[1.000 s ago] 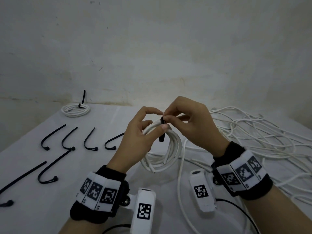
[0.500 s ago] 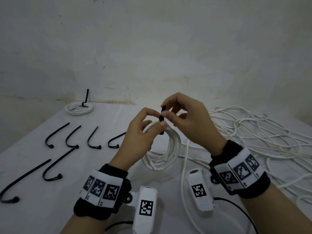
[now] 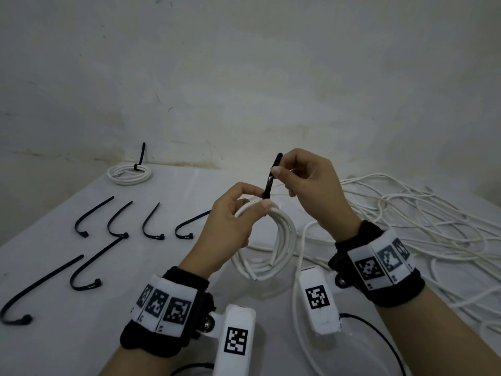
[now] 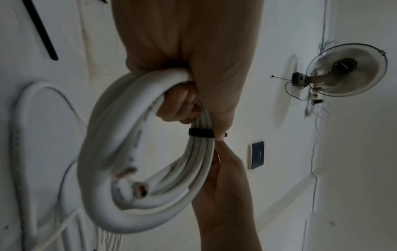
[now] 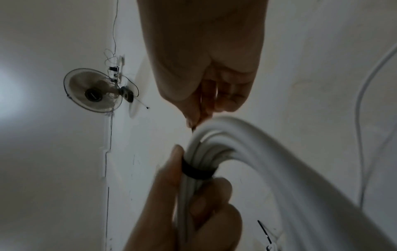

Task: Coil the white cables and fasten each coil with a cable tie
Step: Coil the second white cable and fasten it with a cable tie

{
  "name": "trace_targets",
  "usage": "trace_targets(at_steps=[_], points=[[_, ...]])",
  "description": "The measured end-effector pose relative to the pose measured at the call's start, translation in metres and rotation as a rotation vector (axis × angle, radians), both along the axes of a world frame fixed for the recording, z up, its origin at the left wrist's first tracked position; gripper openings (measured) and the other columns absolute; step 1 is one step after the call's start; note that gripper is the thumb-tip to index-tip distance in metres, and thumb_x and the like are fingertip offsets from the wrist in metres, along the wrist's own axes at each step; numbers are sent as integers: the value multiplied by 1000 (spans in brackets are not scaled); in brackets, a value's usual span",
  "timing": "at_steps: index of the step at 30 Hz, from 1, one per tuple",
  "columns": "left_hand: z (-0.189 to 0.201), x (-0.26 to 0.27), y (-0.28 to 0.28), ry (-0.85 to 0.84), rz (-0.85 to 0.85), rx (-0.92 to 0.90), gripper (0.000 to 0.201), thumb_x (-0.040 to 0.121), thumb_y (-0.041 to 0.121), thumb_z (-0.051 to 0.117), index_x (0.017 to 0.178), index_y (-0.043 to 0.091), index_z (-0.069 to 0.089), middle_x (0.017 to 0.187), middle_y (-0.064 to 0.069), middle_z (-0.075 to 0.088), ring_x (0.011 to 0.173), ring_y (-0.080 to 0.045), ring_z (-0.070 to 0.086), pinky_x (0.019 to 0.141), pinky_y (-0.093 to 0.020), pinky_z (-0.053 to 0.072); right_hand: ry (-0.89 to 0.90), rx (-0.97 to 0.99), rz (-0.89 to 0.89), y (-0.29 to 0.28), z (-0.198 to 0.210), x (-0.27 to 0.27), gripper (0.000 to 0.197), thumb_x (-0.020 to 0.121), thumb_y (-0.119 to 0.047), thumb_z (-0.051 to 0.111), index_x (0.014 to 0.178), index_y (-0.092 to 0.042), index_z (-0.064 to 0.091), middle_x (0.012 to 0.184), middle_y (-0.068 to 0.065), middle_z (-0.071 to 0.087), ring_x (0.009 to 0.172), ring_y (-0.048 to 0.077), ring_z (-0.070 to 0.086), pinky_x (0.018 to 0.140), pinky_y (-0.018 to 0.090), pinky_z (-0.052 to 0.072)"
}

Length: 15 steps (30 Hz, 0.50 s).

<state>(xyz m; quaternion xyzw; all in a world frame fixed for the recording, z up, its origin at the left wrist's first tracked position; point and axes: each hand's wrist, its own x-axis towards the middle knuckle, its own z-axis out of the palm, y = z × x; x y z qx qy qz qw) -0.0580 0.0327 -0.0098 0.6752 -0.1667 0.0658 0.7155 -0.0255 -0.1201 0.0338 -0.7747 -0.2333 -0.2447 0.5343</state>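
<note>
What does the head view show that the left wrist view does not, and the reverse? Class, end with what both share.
Only the head view: the finished coil at the table's far edge, six spare ties on the table, and the loose cable pile.

Only the left wrist view: a wall fan, and the black tie's band wrapped around the strands.

Both: the left hand gripping the white coil, and the right hand.

Left hand (image 4: 189, 51) gripping white cable coil (image 4: 120, 152), black cable tie (image 4: 200, 132) around it

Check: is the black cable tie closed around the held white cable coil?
Closed: the black cable tie bands the white cable coil.
</note>
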Motion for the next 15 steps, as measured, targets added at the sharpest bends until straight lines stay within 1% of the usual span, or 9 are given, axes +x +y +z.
trace_targets(at_steps=[2,3,5,6,8,10,12,14,15], points=[[0,2,1,3,29,-49,8,91,22,59,97,16,58,65,2,55,39,-8,30,39,-16,28,34,-69,91,0,-2,-2,7,89,-18,64,90,-23,61,76,-10,64,70,9,61,69,29,51],[0,3,2,-1,42,-76,10,91,23,58,98,15,58,62,1,51,39,-8,31,39,-16,28,86,-115,128,0,-6,-4,12,89,-28,64,99,-25,60,84,-7,65,77,8,63,73,27,52],[2,5,4,-12,70,-121,15,92,25,56,102,14,56,55,3,43,40,-7,32,39,-18,29,197,-218,181,2,-17,-10,37,81,-49,62,110,-28,56,92,-5,66,81,10,66,75,28,54],[2,6,5,-16,79,-143,18,91,28,56,104,16,55,54,2,42,41,-7,32,39,-19,31,229,-229,204,5,-23,-14,39,80,-50,60,110,-26,56,89,-3,66,78,12,67,72,30,55],[2,7,6,-7,70,-196,34,82,38,59,109,17,52,54,3,44,42,-7,35,41,-19,35,234,-116,227,13,-29,-20,22,88,-38,58,102,-20,58,72,0,64,61,21,67,59,36,55],[0,8,5,4,36,-217,50,73,43,60,113,15,49,55,5,49,45,-8,43,47,-23,43,196,17,167,17,-28,-20,11,94,-27,54,92,-18,59,57,2,56,44,24,58,46,38,50],[-1,7,5,10,14,-170,54,74,46,58,115,13,50,59,3,54,52,-10,54,58,-33,54,171,102,114,18,-26,-18,15,95,-27,53,89,-15,59,49,2,51,38,24,51,41,37,47],[-2,7,2,5,15,-124,53,77,49,52,113,10,51,57,6,53,55,-10,58,68,-40,56,164,152,86,19,-23,-14,21,95,-27,52,92,-7,59,44,0,47,35,22,47,41,37,44],[-3,7,1,-8,28,-124,52,79,49,49,112,8,52,55,8,51,54,-10,56,68,-40,56,161,162,75,20,-22,-12,24,95,-28,52,93,-4,59,42,-1,46,34,20,46,41,36,43]])
